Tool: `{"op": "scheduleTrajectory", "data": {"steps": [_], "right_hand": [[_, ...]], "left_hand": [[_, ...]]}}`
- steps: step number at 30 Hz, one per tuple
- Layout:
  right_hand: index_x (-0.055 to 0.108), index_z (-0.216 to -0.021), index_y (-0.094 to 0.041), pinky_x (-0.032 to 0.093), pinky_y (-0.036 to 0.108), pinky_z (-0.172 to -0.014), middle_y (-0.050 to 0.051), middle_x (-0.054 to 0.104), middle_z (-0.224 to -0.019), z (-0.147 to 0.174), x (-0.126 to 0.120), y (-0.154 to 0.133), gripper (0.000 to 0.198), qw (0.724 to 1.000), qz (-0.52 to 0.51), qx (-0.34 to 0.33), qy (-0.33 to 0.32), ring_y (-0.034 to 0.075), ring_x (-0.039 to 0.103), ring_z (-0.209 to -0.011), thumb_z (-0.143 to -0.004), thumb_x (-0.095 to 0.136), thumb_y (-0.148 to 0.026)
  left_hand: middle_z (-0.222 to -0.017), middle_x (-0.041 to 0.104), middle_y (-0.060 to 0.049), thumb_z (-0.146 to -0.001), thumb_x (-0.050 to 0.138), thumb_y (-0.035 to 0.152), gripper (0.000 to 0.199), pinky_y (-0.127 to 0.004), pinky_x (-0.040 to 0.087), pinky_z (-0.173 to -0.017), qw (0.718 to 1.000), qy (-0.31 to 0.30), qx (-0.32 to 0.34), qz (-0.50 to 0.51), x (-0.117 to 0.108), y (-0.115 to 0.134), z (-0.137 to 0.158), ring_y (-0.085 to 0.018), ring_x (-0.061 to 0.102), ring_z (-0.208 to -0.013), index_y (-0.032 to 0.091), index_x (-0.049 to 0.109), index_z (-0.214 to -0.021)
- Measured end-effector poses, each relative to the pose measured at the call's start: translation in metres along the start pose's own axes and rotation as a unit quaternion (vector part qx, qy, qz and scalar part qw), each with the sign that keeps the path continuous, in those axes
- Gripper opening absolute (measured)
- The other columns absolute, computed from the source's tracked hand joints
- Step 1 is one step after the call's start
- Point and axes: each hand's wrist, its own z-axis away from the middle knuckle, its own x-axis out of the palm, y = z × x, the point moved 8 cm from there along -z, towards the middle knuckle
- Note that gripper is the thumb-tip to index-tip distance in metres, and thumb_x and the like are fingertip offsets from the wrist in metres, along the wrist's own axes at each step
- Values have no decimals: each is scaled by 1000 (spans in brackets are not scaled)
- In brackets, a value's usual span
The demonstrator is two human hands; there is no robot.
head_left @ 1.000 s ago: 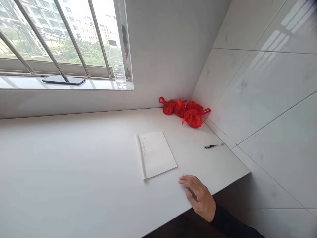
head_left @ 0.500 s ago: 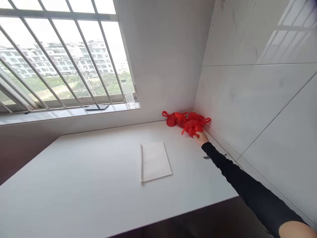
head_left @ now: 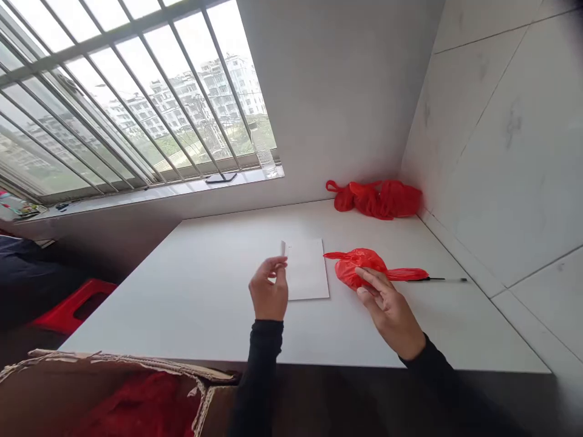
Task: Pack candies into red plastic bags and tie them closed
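A red plastic bag [head_left: 359, 261], knotted round something I cannot see, lies on the white table with its handles stretched to both sides. My right hand [head_left: 387, 306] is at its near side; the fingers are apart, their tips overlapping the bag's edge, and whether they touch it I cannot tell. My left hand [head_left: 269, 288] is by the left side of a white notepad [head_left: 307, 276], partly covering it. Its fingers are loosely curled with a gap to the thumb, and nothing shows in them. Several more red bags [head_left: 387, 197] are heaped in the far corner.
A thin black pen-like object [head_left: 437, 279] lies by the right bag handle. On the sill stand a clear bottle [head_left: 266, 155] and a dark flat device [head_left: 221, 178]. An open cardboard box [head_left: 200, 394] with red material is at lower left, near a red stool [head_left: 68, 309].
One red bag has come from the corner heap to beside the notepad, and my right hand has opened at it. My left hand has entered view. The camera has turned, showing the box.
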Motion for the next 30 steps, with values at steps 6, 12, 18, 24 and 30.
{"op": "scheduleTrajectory", "data": {"steps": [6, 12, 18, 24, 30], "right_hand": [[51, -145, -30, 48, 46, -110, 6, 49, -149, 46, 24, -26, 43, 997, 19, -17, -79, 28, 50, -134, -102, 48, -35], [57, -135, -37, 62, 34, -86, 0, 69, -121, 52, 10, -54, 34, 993, 47, -23, -110, 22, 70, -102, -101, 51, -37], [61, -129, -28, 49, 46, -102, 5, 63, -126, 0, -12, -33, 31, 968, 213, -117, -61, 27, 55, -120, -100, 51, -32], [67, -96, -23, 51, 43, -80, 5, 67, -92, -11, -16, 10, 19, 956, 272, -74, -81, 24, 59, -85, -98, 50, -30], [63, -106, -25, 50, 38, -80, 5, 65, -101, 5, -2, -21, 15, 963, 234, -97, -92, 24, 58, -94, -99, 53, -33]], "left_hand": [[-97, 74, -7, -93, 54, 32, 23, -31, 56, -71, 987, -105, -90, 83, 51, -18, 75, -20, 70, -88, 21, 71, -104], [-128, 63, -9, -97, 53, 39, 31, -37, 55, -89, 977, -154, -91, 113, 41, 3, 108, -23, 63, -111, 28, 61, -125], [-133, 54, -10, -90, 64, 29, 36, -48, 49, -101, 986, -146, 79, -28, 62, 27, 105, -28, 51, -126, 28, 61, -127], [-113, 63, -8, -94, 57, 20, 9, -46, 51, -92, 992, -87, 79, -47, 37, -1, 107, -26, 56, -110, 23, 66, -93], [-124, 61, -9, -94, 54, 18, 25, -48, 49, -98, 996, -58, 56, -35, 10, -9, 115, -28, 53, -120, 25, 63, -116]]}}
